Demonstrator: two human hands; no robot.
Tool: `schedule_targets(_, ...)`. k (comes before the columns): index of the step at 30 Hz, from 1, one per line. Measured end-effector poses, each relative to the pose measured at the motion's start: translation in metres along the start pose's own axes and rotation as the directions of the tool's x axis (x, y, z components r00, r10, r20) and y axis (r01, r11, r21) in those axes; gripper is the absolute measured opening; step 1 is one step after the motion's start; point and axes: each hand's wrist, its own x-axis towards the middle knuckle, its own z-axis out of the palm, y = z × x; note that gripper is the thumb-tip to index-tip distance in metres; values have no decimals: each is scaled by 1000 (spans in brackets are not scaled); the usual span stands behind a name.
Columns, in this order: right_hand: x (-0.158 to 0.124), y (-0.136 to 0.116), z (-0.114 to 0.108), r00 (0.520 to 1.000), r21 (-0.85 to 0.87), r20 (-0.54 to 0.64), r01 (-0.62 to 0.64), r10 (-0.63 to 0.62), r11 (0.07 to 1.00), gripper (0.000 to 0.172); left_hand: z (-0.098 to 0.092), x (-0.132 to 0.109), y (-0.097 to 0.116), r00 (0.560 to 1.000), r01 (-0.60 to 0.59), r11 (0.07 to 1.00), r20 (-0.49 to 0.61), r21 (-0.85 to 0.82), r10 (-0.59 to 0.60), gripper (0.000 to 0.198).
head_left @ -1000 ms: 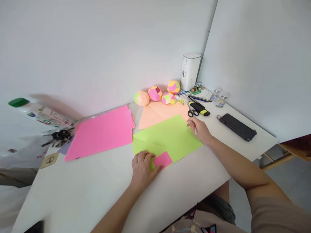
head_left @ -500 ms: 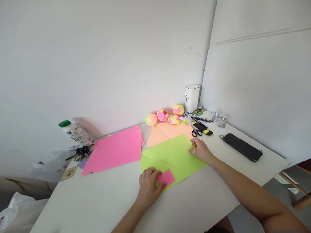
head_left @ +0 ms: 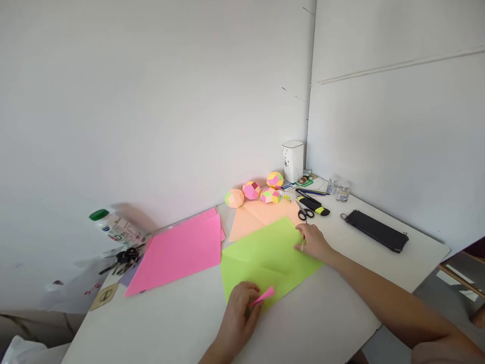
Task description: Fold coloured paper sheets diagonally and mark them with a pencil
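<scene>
Pinched between the fingers and thumb of my left hand (head_left: pixel 240 316) is a small pink paper piece (head_left: pixel 267 294), tilted up off the near edge of a green paper sheet (head_left: pixel 261 255). My right hand (head_left: pixel 313 241) rests at the right side of that sheet, its fingers closed on a thin pencil (head_left: pixel 303 242) with a reddish part. Just beyond the right hand lie black-handled scissors (head_left: pixel 305 213). An orange paper sheet (head_left: pixel 250 217) sits behind the green one and is partly covered by it.
Pink sheets (head_left: pixel 182 253) lie to the left, near keys (head_left: pixel 127 256) and a green-capped bottle (head_left: pixel 117 227). Several faceted paper balls (head_left: pixel 251 190) line the wall. A cutter (head_left: pixel 313 206), glass jars (head_left: pixel 343 192), a white container (head_left: pixel 293 162) and a black case (head_left: pixel 377 230) are at the right.
The pink piece lay flat on the green sheet and is now lifted and tilted in my left hand. My right hand stays at the sheet's right side. The camera view has shifted slightly.
</scene>
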Motion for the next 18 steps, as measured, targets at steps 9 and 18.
schedule_targets(9,3,1,-1,1000,-15,19,-3,4,1000,46,27,-5,35,889,-444,896,113,-31,444,12)
schedule_targets(18,4,3,1,999,54,44,-1,-1,999,45,16,-6,38,923,-329,943,193,-49,332,21)
